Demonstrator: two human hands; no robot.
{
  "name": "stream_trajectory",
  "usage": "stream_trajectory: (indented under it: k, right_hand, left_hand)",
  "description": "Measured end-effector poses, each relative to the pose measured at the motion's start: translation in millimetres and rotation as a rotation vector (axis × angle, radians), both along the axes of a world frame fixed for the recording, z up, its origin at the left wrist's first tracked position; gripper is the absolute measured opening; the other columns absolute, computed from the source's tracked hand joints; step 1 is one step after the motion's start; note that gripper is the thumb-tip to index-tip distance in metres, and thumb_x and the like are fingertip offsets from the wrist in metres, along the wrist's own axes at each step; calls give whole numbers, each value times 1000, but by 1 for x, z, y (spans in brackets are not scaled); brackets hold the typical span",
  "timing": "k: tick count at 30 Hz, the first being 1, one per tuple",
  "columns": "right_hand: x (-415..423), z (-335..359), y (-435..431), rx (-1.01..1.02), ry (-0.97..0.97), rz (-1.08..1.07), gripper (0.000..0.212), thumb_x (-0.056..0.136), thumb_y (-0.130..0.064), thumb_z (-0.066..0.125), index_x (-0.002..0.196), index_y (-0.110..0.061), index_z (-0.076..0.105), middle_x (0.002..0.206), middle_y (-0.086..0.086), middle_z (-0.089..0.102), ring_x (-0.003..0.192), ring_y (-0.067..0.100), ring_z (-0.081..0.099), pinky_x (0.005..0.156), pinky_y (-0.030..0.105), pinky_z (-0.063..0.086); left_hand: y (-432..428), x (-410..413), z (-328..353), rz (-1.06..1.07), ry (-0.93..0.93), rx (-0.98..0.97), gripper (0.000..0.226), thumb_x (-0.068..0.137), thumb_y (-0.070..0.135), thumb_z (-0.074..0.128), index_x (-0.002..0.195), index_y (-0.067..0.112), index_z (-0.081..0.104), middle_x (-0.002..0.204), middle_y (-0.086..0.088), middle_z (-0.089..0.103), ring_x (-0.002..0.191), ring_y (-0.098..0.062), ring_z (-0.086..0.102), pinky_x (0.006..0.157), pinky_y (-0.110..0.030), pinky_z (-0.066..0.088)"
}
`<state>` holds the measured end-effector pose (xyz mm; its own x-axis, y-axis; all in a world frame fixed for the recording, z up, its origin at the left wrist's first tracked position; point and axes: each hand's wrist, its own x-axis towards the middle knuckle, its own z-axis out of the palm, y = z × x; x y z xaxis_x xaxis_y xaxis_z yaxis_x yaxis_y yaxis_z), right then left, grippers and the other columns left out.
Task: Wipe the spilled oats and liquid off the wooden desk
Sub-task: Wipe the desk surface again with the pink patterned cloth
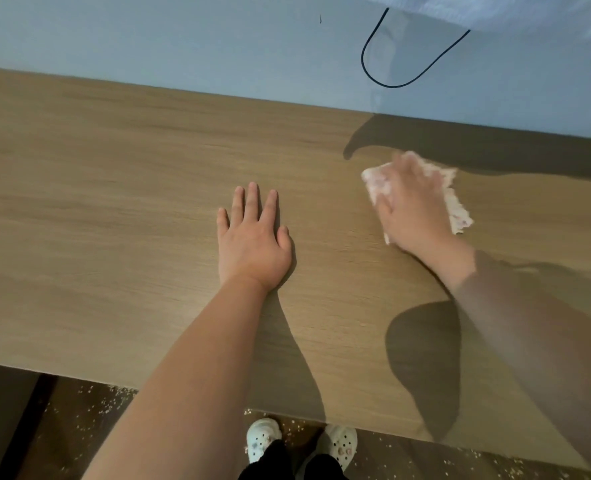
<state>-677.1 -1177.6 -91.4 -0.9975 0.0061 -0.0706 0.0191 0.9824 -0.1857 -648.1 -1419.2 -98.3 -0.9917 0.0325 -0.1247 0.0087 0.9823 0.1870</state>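
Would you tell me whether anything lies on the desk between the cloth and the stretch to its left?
Yes: the left hand rests flat on the desk, left of the cloth and apart from it. The right hand, blurred, presses on the cloth. Nothing else shows in that path.

My left hand (pixel 254 244), near the middle of the view, and the left forearm (pixel 197 375) running back from it toward seven o'clock are bare all the way to the frame's edge. My right hand (pixel 413 209), out at two o'clock, is bare too, but from the wrist back toward four o'clock the right arm (pixel 529 341) is smeared by blur, and I cannot tell whether a sleeve covers it. At six o'clock I wear pale clogs (pixel 262 434) with rows of round holes and small charms pinned on top, under the hems of black trousers (pixel 270 462).
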Motion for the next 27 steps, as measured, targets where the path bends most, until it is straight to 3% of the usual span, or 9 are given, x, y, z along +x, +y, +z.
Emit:
stream_trajectory:
  k: [1,3,9,11,14,16,19,22,27]
  right_hand:
    - [-5,0,-5,-2,11,-151,52,99,-29,33,149,-15,30,162,10,16,151,27,9,121,51,3]
    - [6,1,-32,12,6,-222,55,99,-31,30,151,-14,26,163,12,9,151,29,2,122,51,2]
    - [91,7,-40,89,-186,475,66,94,-47,16,156,-24,11,163,-1,-6,147,14,-17,120,44,-9]
    - [76,4,-10,90,-171,290,61,97,-45,15,155,-26,20,164,1,3,150,17,-9,121,54,1]
    - [62,1,-2,101,-129,-252,55,101,-39,21,154,-23,22,164,8,6,151,25,-1,118,59,6]
    - [76,-1,-39,156,-125,-301,61,100,-42,15,156,-19,10,164,11,0,151,30,-2,118,59,5]
    - [127,-1,-85,171,-157,94,66,95,-48,0,155,-22,-2,161,6,-13,149,27,-14,117,52,-6]
    - [139,4,-50,162,-187,369,65,94,-50,5,155,-27,4,161,0,-11,147,20,-15,116,48,-9]
    - [104,-3,-3,136,-107,-278,60,98,-42,13,155,-21,14,164,7,4,151,27,-1,118,61,9]
  left_hand:
    - [0,0,0,-1,-1,0,61,99,38,28,157,26,12,165,-4,-1,151,-22,-8,122,-47,-1]
    - [0,0,-1,-6,-2,-2,61,99,38,28,157,25,12,165,-5,-1,151,-22,-9,122,-47,-1]
    - [-2,0,-1,-29,-19,-1,62,99,37,28,157,24,10,165,-6,-3,151,-25,-9,121,-48,-2]
    - [-1,0,-1,-32,-22,-4,62,99,38,27,157,24,10,165,-7,-3,151,-25,-9,121,-48,-3]
    - [0,0,0,-34,-22,-4,62,99,38,27,157,24,10,165,-7,-3,151,-26,-9,121,-49,-3]
    - [-1,0,1,-37,-15,-10,62,99,38,26,157,23,10,165,-7,-3,151,-26,-9,121,-49,-2]
    - [-1,0,1,-41,-10,0,62,99,38,27,157,23,12,165,-8,-1,151,-26,-7,121,-50,-1]
    - [0,1,1,-42,-9,-1,61,100,37,28,157,22,13,165,-8,1,151,-27,-6,121,-50,0]
    - [-1,0,1,-66,-5,-7,61,100,41,27,157,22,15,165,-9,2,151,-30,-6,121,-52,0]
